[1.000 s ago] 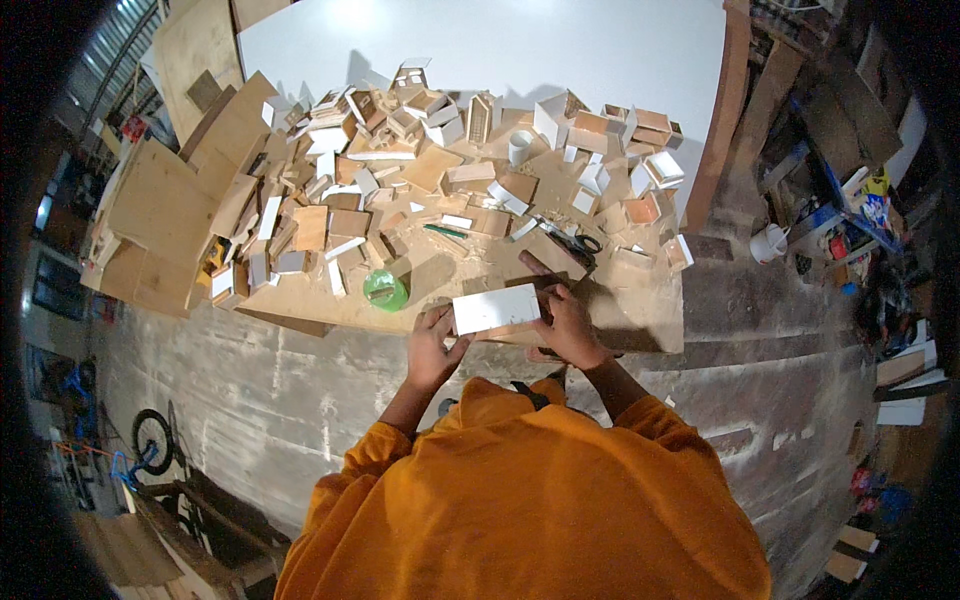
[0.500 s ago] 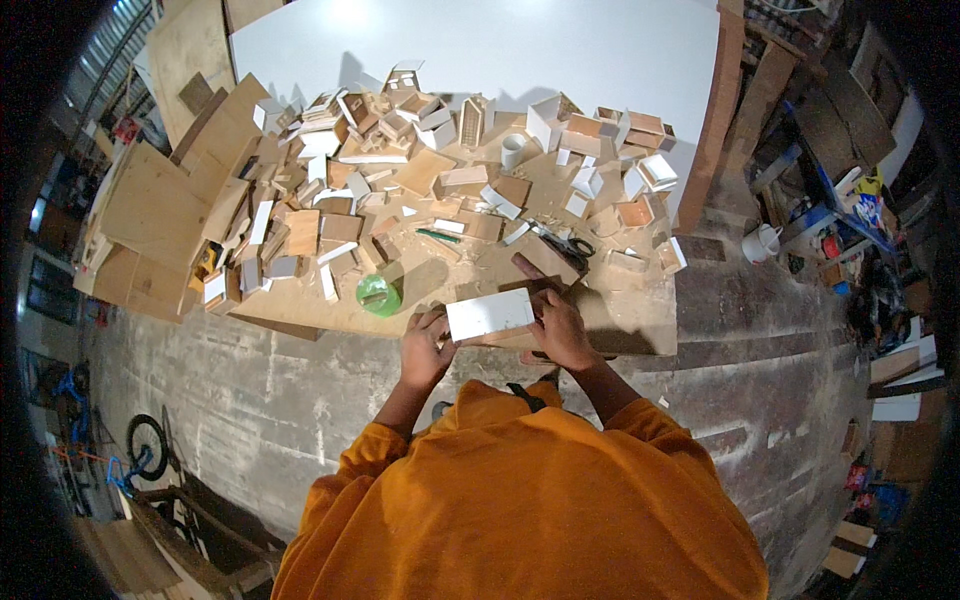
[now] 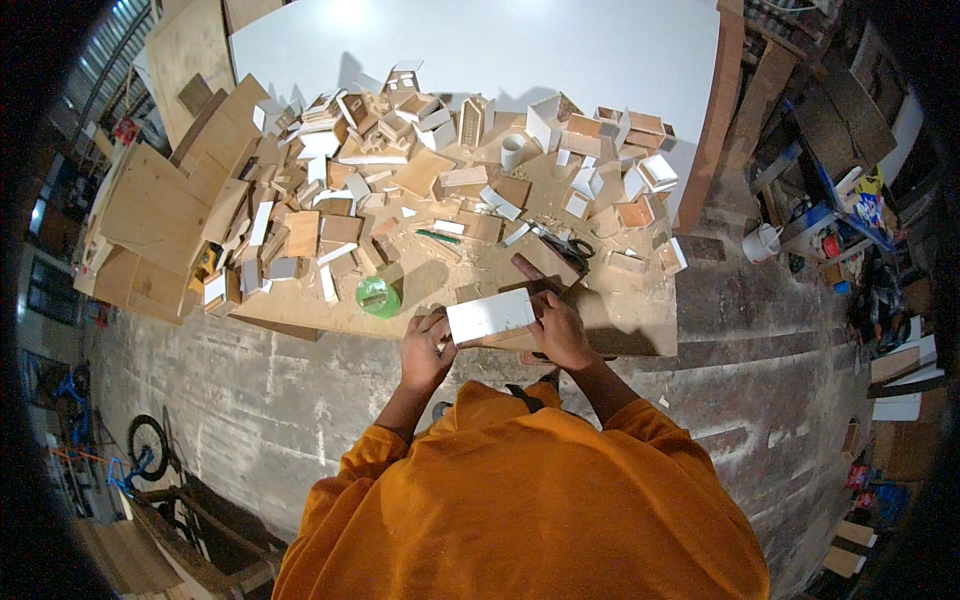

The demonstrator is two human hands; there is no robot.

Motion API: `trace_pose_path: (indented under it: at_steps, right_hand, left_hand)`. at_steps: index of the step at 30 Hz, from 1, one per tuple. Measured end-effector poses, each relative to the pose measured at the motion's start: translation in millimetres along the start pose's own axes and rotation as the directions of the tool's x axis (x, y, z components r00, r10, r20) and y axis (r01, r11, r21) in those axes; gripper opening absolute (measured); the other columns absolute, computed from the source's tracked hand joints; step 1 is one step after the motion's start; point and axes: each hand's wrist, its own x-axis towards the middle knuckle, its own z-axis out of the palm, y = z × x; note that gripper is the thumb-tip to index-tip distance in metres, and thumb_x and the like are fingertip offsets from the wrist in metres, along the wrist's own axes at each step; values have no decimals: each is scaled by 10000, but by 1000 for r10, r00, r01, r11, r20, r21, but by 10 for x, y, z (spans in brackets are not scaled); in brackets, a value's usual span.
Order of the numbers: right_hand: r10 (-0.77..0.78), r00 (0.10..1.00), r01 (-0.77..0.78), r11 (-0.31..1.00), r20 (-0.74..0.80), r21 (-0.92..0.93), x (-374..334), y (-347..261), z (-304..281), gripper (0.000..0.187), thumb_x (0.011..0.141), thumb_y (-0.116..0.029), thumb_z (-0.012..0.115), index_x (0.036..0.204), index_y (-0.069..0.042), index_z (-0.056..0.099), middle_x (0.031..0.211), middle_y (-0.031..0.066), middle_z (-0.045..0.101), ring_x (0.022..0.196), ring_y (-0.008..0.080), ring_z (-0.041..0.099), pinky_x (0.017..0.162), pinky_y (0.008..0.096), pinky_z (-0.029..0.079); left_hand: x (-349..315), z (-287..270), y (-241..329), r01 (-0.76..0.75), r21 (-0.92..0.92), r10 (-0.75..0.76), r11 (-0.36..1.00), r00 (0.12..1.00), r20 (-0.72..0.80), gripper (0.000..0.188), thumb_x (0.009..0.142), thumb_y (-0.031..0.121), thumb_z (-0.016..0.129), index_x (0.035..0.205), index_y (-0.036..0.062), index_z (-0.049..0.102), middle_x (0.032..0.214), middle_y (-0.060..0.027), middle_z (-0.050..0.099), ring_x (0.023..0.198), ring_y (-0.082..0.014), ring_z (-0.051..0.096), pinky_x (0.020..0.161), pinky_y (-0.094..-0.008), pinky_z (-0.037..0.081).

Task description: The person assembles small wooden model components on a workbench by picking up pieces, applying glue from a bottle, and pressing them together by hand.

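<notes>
Between my two hands, at the table's near edge, is a white rectangular board piece [image 3: 491,318]. My left hand [image 3: 428,345] grips its left end, with the fingers curled around the edge. At the opposite end my right hand [image 3: 558,328] is closed on it, the fingers partly hidden. A brown wooden handle [image 3: 526,266] lies just beyond the board, close to my right hand. Left of the board stands a round green container [image 3: 378,296]. Scissors with dark handles [image 3: 578,247] and a green pencil-like stick [image 3: 438,236] lie farther back.
Wood offcuts and small white-faced boxes [image 3: 415,115] crowd the far and left parts of the table [image 3: 330,317]. A white cup [image 3: 512,151] stands among them. Large plywood sheets [image 3: 160,215] lean at the left. On the floor at right is a white bucket [image 3: 762,242].
</notes>
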Motion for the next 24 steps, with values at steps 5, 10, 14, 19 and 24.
trace_pose_path:
  at_steps: [5,10,14,19,24]
  right_hand:
    - [1,1000,-1,999,1,34,12,-74,-99,314,755,-65,656,1046,28,586,1059,194,548,946,366,584,810,427,478]
    - [-31,999,37,973,-32,229,31,-82,-183,327,748,-86,659,1018,73,568,1005,214,546,880,388,581,781,430,485]
    - [19,991,-55,961,130,272,24,-63,-376,428,705,-115,656,1081,56,544,1029,240,536,914,408,567,809,446,474]
    - [-67,998,68,990,-11,127,-33,14,-185,518,684,-78,609,1189,-12,515,1021,230,522,922,384,559,788,450,480]
    - [-35,999,37,992,-16,117,-2,2,-92,537,680,-44,588,1211,-27,515,1009,221,530,953,380,552,798,457,478]
  left_hand:
    - [6,-9,41,-1,8,1,1000,1000,-18,416,648,113,702,1055,74,625,1066,-132,619,975,-365,544,837,-440,462]
    - [-12,-29,45,34,-12,-34,999,999,19,406,684,121,691,1078,50,621,1104,-157,607,1023,-369,529,879,-439,445]
    - [-100,-87,136,100,-230,-117,968,991,-63,380,720,124,689,1079,26,614,1062,-155,618,967,-312,579,809,-387,482]
    - [-347,-115,45,565,-516,-551,643,810,200,338,841,290,632,1019,3,615,962,-103,632,783,-185,612,616,-284,486]
    - [-276,-95,-22,806,-591,-550,47,514,658,600,916,538,431,1100,-15,575,1074,-159,623,921,-251,617,799,-327,472]
